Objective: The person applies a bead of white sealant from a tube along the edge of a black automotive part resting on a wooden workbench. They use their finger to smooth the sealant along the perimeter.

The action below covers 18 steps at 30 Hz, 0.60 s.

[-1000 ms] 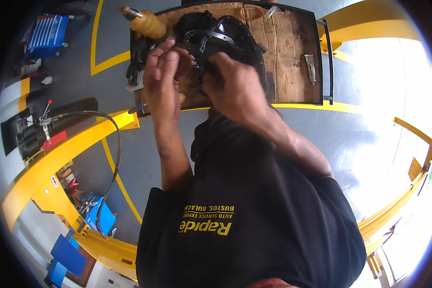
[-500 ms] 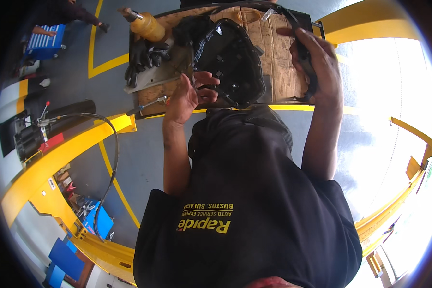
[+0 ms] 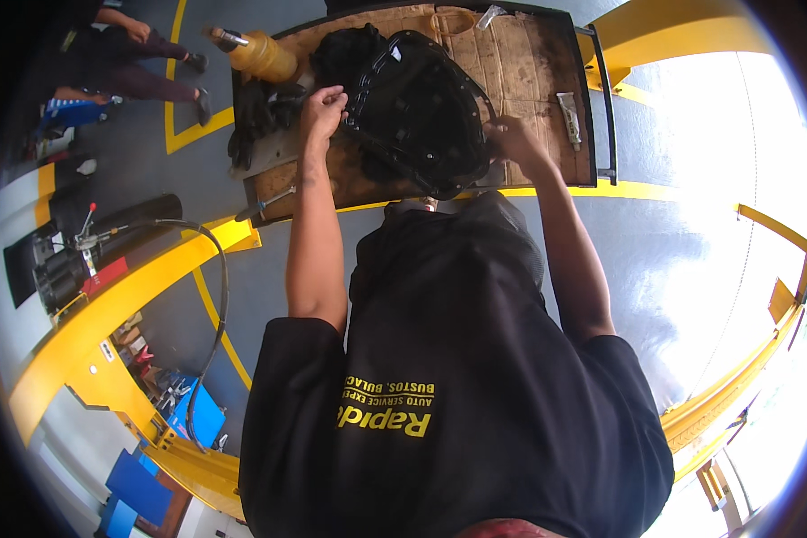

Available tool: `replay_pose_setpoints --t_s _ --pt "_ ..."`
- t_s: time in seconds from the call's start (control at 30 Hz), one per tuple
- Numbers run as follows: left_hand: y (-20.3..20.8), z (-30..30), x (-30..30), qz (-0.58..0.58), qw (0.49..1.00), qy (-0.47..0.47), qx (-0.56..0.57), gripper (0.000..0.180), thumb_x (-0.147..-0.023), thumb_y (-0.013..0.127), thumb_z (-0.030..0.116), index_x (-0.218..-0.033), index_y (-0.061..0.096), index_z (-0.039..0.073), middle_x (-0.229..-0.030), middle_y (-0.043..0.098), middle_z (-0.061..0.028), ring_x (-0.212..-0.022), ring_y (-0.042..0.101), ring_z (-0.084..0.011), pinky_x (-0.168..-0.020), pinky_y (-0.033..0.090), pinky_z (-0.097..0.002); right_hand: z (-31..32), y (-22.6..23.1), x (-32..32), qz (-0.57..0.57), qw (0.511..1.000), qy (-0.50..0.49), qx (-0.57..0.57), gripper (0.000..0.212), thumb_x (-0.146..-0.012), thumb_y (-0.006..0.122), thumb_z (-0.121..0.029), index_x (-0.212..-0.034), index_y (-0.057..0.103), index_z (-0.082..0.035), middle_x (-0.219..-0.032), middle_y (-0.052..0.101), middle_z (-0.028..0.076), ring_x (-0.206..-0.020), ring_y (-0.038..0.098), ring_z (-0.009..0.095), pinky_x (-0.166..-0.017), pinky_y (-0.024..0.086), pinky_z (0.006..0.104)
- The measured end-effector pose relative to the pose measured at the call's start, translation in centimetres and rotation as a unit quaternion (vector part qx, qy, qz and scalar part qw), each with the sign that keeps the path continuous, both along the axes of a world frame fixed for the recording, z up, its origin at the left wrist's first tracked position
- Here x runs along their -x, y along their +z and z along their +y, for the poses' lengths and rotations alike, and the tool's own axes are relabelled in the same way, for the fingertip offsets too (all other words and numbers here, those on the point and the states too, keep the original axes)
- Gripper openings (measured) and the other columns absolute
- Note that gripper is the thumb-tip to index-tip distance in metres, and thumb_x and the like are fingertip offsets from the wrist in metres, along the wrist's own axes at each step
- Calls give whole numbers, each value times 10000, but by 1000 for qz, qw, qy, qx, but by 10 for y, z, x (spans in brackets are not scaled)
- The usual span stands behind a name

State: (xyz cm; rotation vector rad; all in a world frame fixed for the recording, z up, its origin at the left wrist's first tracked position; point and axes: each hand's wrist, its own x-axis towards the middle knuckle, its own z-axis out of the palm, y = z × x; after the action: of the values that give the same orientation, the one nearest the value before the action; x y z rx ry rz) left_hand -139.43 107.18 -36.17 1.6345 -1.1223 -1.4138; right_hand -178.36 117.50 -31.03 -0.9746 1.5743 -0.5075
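A black oil pan [image 3: 430,117] lies open side up on the cardboard-covered table, with bolt holes along its rim. A thin black gasket [image 3: 360,90] runs along the pan's edge and is hard to tell from the rim. At the pan's left edge, my left hand [image 3: 323,115] is closed, fingertips pinching the gasket. Over on the right edge, my right hand [image 3: 518,145] has its fingers curled closed round the gasket; its fingertips are partly hidden.
Left of the pan are a yellow bottle [image 3: 264,56], black gloves [image 3: 258,121] and a ratchet-like tool [image 3: 267,204]. A tube [image 3: 569,121] lies on the cardboard [image 3: 533,67] at right. Another person [image 3: 121,54] stands far left. Yellow lift arms [image 3: 134,296] flank me.
My right hand has come left and down with the black gasket to the pan's right edge, uncovering the tube. My left hand has moved up to the pan's left edge.
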Motion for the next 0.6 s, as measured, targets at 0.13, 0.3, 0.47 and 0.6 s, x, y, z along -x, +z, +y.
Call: replay_pose_setpoints --t_s 0.13,0.3,0.47,0.6 --pt "0 14 12 -137 984 14 109 296 -944 760 127 -1233 744 62 -988 760 -69 -863 701 -143 -807 574 -314 4 4 -8 126 992 -4 10 385 -996 709 -332 -1054 735 48 -730 719 139 -685 727 192 -622 537 334" --pt "2 30 9 -253 951 -1 180 280 -934 788 161 -1191 766 51 -1083 749 -100 -969 707 -189 -877 556 -332 -9 9 -6 204 975 59 67 400 -983 727 -361 -1069 742 29 -799 734 119 -767 718 156 -675 527 299" --pt "17 38 10 -364 871 6 330 167 -922 780 139 -1027 751 12 -1068 692 -165 -1020 674 -317 -870 559 -426 -12 35 -8 -145 989 1 30 354 -1010 712 -314 -1197 690 -14 -895 684 -13 -752 591 65 -687 471 235" --pt "33 26 22 -388 879 28 278 158 -967 712 157 -963 694 0 -1038 688 -174 -1005 662 -367 -870 539 -469 -19 14 -3 -267 961 -62 11 249 -1008 724 -254 -1167 699 -63 -906 708 -9 -752 614 65 -690 485 242"
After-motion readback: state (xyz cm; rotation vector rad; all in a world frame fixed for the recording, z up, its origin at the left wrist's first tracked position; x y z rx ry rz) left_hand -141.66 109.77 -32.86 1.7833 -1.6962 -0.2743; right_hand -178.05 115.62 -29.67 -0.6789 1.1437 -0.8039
